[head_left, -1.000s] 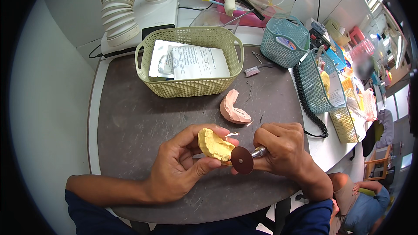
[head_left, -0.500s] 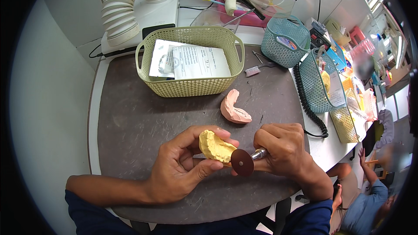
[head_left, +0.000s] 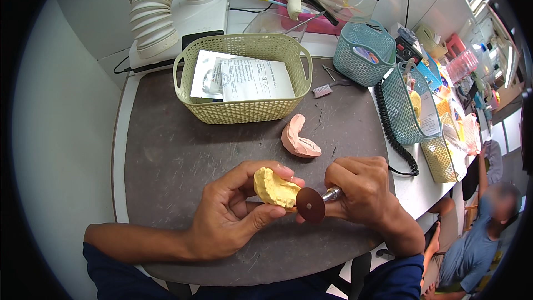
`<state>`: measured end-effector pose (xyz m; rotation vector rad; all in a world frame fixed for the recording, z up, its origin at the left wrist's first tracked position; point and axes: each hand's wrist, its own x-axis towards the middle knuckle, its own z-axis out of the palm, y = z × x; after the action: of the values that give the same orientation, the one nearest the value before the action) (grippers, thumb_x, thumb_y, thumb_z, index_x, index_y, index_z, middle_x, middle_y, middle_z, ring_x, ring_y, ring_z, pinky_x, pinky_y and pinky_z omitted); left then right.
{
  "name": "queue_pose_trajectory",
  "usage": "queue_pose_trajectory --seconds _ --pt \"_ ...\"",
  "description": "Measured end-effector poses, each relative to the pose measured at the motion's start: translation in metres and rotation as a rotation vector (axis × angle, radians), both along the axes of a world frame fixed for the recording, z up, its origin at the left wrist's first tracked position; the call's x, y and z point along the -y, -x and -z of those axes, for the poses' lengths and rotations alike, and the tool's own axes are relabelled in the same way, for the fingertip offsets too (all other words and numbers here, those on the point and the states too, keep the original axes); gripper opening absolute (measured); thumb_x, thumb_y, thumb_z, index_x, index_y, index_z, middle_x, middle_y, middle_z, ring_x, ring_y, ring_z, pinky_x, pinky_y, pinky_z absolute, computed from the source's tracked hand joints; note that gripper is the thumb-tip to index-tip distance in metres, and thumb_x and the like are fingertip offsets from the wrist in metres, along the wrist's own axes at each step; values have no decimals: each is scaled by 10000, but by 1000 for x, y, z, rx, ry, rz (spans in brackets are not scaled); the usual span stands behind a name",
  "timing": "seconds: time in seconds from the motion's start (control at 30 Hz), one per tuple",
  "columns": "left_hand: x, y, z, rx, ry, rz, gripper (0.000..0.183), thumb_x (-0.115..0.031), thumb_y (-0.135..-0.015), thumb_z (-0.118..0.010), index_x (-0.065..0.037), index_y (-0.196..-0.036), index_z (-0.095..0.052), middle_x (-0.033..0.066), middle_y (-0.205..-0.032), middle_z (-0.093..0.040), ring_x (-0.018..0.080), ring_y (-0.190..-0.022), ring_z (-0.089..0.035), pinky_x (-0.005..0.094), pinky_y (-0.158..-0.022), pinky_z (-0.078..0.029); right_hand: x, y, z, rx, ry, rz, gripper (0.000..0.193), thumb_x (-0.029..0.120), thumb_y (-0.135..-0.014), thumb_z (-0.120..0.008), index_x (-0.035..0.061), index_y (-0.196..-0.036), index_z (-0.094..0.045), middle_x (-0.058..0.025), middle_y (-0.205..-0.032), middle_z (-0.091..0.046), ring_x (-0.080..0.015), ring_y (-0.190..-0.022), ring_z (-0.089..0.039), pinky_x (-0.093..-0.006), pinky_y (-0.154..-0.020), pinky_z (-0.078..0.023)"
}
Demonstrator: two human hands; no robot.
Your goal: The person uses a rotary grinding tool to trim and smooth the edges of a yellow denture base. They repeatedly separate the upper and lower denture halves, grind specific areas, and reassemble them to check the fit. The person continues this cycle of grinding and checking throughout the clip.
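Observation:
Between the thumb and fingers of my left hand (head_left: 230,203) is a yellow plaster dental model (head_left: 273,190), held over the near part of the table. My right hand (head_left: 358,191) is wrapped round a rotary handpiece (head_left: 332,194) with a metal nose. A brown-red cutting disc (head_left: 310,205) is mounted on its tip, right beside the model's right end; whether it touches I cannot tell. Beyond my hands a pink plaster dental model (head_left: 298,139), arch-shaped with writing on its side, lies on the dark table mat (head_left: 166,150).
A green basket (head_left: 244,112) with paper and a silver packet stands behind. Blue baskets (head_left: 408,125) line the right, beside a coiled black cord (head_left: 395,143). A small brush (head_left: 323,90) lies near them. A white ribbed hose (head_left: 147,8) curves at far left. Another person (head_left: 472,255) sits at right.
My hands and the yellow model stay nearly in place; the disc has shifted very slightly to the right and up. The person at the right has moved upward into fuller view.

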<state>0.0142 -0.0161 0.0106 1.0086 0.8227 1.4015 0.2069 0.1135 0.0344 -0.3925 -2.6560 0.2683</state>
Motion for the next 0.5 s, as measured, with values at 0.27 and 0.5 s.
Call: queue_pose_trajectory --seconds 0.27,0.5 --pt "0 0 1 2 -7 -5 406 -32 -926 -595 11 -1278 -397 274 -1248 -553 269 -1158 -589 413 -975 -534 0 0 -1 3 -1 -5 539 514 -664 -809 98 -632 -469 -9 -554 -477 -166 -454 -541 -307 -407 -386" --pt "0 0 0 -7 -5 -3 404 -20 -923 -593 10 -1276 -398 273 -1252 -551 266 -1164 -586 409 -983 -527 0 0 -2 9 5 4 535 513 -664 -809 97 -635 -474 -10 -562 -488 -170 -458 -546 -309 -407 -391"
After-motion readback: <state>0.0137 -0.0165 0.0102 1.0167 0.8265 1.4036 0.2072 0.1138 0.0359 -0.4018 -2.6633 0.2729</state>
